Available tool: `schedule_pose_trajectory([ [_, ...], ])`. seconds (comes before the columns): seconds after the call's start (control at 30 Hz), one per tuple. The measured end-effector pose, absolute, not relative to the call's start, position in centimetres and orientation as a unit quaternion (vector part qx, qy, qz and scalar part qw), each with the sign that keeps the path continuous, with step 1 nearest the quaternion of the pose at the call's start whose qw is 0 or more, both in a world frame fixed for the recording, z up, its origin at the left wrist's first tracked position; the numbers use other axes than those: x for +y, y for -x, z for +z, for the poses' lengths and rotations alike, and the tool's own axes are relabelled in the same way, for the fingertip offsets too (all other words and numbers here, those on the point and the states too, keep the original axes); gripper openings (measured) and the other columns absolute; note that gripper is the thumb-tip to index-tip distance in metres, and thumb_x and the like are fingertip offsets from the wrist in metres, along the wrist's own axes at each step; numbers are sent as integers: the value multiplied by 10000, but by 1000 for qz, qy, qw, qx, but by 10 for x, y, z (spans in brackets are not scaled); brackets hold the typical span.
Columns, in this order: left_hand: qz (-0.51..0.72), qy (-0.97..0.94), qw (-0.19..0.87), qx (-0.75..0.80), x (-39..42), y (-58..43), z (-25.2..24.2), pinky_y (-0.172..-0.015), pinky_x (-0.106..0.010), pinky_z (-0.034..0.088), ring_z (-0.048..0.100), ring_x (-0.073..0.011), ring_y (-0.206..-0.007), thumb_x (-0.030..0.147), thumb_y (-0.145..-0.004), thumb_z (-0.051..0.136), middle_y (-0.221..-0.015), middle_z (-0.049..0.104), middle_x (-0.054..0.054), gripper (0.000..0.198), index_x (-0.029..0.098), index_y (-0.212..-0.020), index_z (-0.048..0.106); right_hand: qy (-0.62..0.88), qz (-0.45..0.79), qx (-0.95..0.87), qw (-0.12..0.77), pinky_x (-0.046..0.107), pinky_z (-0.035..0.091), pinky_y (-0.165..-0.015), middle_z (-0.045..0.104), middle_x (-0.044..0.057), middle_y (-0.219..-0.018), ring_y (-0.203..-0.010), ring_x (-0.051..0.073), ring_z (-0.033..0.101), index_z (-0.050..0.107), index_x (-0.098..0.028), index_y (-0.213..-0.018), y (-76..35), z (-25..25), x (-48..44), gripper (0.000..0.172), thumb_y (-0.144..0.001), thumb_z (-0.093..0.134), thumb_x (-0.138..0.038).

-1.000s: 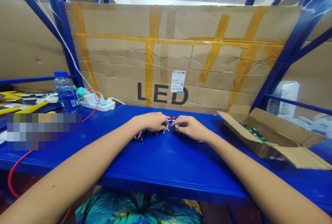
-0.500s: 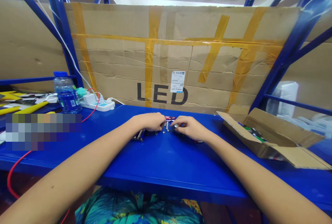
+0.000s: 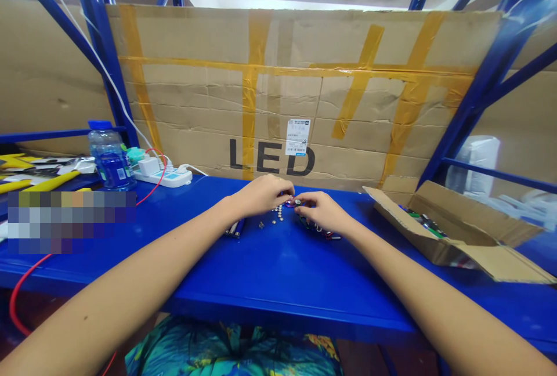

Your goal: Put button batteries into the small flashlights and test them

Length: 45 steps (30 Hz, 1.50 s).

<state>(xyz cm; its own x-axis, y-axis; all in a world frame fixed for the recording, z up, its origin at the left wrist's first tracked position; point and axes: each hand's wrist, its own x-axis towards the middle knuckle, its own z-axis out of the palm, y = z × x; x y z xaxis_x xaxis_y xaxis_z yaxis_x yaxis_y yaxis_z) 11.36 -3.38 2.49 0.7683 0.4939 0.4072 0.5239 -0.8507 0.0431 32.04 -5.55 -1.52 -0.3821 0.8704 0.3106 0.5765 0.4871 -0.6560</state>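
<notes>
While the left hand and right hand meet fingertip to fingertip over a small round metal part, just before the LED carton, a slipped pinch could scatter the loose button cells across the blue worktop.

Count, by the LED cardboard sheet

2 hands, 1 water bottle & 1 power strip at its left, 1 open carton at right; small metal bits below it uncountable.
</notes>
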Motion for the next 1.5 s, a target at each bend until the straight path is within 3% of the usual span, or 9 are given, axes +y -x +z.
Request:
schedule_pose_trajectory([
  [0.23, -204, 945, 69, -246, -39, -122, 17, -798, -306, 471, 658, -201, -938, 194, -946, 478, -1016, 718, -97, 239, 152, -1048, 689, 420, 297, -789, 336, 261, 426, -557, 589, -11, -675, -566, 121, 507, 655, -165, -838, -318, -13, -56, 152, -799, 577, -289],
  [0.67, -241, 939, 89, -227, -37, -118, 15, -742, -299, 474, 668, -195, -854, 223, -906, 536, -934, 733, -64, 229, 198, -1041, 719, 409, 384, -729, 393, 270, 502, -541, 630, 20, -686, -608, 138, 575, 693, -156, -846, -314, -11, -56, 208, -735, 663, -329],
  [0.93, -235, 936, 28, -261, -41, -115, 24, -742, -284, 449, 663, -179, -844, 196, -884, 480, -939, 741, -59, 272, 199, -1033, 708, 424, 349, -742, 384, 276, 496, -575, 650, 20, -720, -604, 130, 554, 727, -158, -852, -317, -12, -52, 195, -711, 672, -280],
  [1.07, -109, 933, 9, -344, -43, -108, 29, -617, -276, 399, 627, -190, -716, 286, -832, 548, -838, 722, -64, 222, 205, -954, 715, 445, 319, -752, 367, 272, 477, -566, 701, 37, -840, -580, 118, 547, 738, -164, -915, -317, -12, -54, 229, -719, 665, -256],
  [1.2, 32, 928, 2, -371, -48, -108, 30, -564, -284, 351, 592, -206, -681, 350, -783, 613, -846, 705, -75, 235, 219, -943, 723, 468, 301, -759, 339, 262, 441, -536, 679, 20, -750, -537, 117, 545, 733, -153, -950, -316, -10, -59, 256, -734, 664, -272],
  [1.5, 66, 933, -14, -353, -49, -112, 27, -541, -267, 330, 541, -168, -620, 210, -772, 553, -779, 682, -47, 211, 197, -910, 712, 444, 322, -788, 281, 227, 432, -538, 643, 7, -714, -586, 116, 556, 706, -159, -930, -316, -11, -61, 226, -748, 638, -274],
])
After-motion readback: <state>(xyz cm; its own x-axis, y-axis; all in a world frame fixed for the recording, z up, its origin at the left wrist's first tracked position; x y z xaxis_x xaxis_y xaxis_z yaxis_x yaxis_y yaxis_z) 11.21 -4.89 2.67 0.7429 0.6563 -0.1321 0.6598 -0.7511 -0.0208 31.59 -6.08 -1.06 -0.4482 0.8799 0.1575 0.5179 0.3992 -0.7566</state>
